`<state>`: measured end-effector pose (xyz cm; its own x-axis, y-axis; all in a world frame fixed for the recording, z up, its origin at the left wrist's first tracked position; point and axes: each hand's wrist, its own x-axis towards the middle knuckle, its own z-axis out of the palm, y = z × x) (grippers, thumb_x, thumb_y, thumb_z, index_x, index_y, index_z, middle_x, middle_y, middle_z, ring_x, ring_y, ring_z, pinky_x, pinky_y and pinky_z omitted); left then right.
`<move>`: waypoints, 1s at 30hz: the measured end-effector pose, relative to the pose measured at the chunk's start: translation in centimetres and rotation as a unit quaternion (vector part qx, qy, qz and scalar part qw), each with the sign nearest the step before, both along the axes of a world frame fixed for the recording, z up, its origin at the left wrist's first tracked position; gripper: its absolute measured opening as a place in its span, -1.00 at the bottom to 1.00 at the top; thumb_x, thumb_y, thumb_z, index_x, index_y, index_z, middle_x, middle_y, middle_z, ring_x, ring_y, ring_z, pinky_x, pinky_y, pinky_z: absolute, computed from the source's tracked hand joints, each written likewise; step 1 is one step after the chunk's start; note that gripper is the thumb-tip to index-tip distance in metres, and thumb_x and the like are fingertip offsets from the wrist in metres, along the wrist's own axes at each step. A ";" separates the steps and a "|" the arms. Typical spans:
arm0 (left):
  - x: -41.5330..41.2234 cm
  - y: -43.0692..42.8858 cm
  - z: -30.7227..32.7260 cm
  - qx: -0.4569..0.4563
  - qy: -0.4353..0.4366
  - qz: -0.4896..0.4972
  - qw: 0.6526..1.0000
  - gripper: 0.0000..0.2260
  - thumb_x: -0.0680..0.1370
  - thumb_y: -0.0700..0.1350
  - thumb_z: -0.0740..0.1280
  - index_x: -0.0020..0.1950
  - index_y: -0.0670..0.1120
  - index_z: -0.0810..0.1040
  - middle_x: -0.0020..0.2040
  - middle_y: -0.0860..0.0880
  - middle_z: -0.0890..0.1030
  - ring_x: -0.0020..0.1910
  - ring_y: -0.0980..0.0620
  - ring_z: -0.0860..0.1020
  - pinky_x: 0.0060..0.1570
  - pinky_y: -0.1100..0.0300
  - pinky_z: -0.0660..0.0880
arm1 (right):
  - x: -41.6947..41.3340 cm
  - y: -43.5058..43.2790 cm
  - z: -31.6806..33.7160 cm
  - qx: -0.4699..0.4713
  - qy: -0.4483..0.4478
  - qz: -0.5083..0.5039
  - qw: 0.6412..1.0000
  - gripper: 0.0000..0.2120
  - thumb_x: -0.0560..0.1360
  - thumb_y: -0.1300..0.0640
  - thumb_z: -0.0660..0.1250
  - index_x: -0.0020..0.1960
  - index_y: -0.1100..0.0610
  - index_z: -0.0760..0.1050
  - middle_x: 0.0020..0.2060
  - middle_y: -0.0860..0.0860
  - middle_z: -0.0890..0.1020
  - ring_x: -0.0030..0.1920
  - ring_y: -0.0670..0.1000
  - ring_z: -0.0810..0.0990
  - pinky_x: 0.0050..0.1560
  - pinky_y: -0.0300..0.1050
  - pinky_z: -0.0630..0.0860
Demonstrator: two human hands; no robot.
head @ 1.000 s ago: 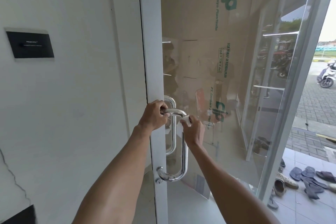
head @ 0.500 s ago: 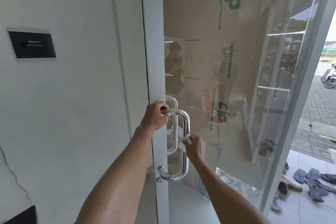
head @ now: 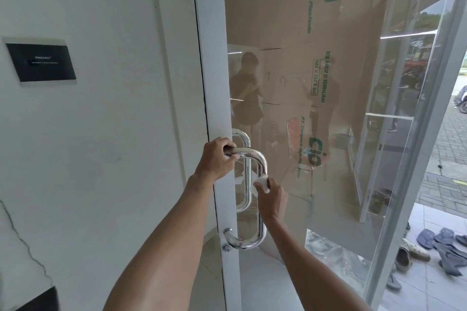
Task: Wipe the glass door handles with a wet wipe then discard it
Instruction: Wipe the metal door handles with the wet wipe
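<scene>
Left hand [head: 217, 159] was closed around the top horizontal run of the near door handle [head: 261, 209], knuckles toward the camera, apparently steadying the open glass door [head: 316, 108]. Right hand [head: 271, 197] was curled around the vertical bar just below the upper bend, pinching the wet wipe [head: 261, 182] against the tube; only a small white bunch of the wipe showed above the fingers. A second, matching handle [head: 243, 171] was visible through the pane on the far side, untouched by either hand. Judgement: wiping in progress on the upright section; the lower bend and the far-side handle appeared not yet covered, discard step outstanding. Handling notes: the wipe looked soft, limp and light, likely to bunch or slide out unless wrapped round the tube under fingertip pressure. The handle was polished metal, rigid, probably slick once damp, so grip should wrap fully around it rather than press from one side. The door swings freely, hence a bracing hold at the top looked sensible. No bin was in view. Sandals [head: 442, 242] lay on the floor outside.
</scene>
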<state>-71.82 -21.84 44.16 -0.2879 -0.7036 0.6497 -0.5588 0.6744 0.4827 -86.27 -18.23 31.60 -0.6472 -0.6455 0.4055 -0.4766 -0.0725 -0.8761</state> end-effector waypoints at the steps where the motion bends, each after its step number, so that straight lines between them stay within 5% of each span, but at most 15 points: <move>1: 0.0 0.0 0.0 -0.001 -0.001 0.000 1.000 -0.82 0.38 -0.18 0.49 -0.05 -0.15 0.64 -0.11 -0.05 0.66 -0.16 0.03 0.60 -0.07 0.31 0.48 | 0.1 -0.1 -0.8 0.008 -0.007 -0.002 1.000 -0.82 0.40 0.10 0.43 -0.28 0.13 0.46 -0.37 0.09 0.61 -0.32 0.15 0.55 -0.27 0.00 0.50; 16: 0.0 -1.1 -0.4 -0.001 0.001 -0.012 1.000 -0.82 0.40 -0.20 0.47 -0.01 -0.14 0.63 -0.09 -0.02 0.65 -0.14 0.10 0.58 -0.03 0.42 0.46 | 0.1 -0.1 -7.6 0.135 0.000 0.003 0.991 -0.87 0.43 0.14 0.41 -0.13 0.22 0.56 -0.19 0.21 0.69 -0.19 0.21 0.62 -0.21 -0.02 0.52; 24: -0.1 -1.6 -0.7 -0.002 0.013 -0.015 1.000 -0.81 0.39 -0.20 0.47 -0.01 -0.11 0.64 -0.09 -0.01 0.65 -0.15 0.13 0.57 -0.08 0.56 0.40 | -0.2 -0.8 -3.0 0.056 0.004 0.001 0.998 -0.86 0.44 0.09 0.38 -0.15 0.18 0.57 -0.25 0.11 0.67 -0.25 0.15 0.60 -0.26 -0.07 0.47; 30: -0.1 -2.1 -1.1 -0.008 0.022 -0.015 1.000 -0.81 0.40 -0.21 0.47 0.00 -0.12 0.63 -0.08 -0.02 0.65 -0.14 0.12 0.57 -0.02 0.41 0.45 | 0.0 -1.7 -0.8 0.035 0.006 -0.001 0.999 -0.82 0.46 0.05 0.39 -0.11 0.18 0.56 -0.24 0.13 0.68 -0.22 0.19 0.61 -0.15 0.07 0.55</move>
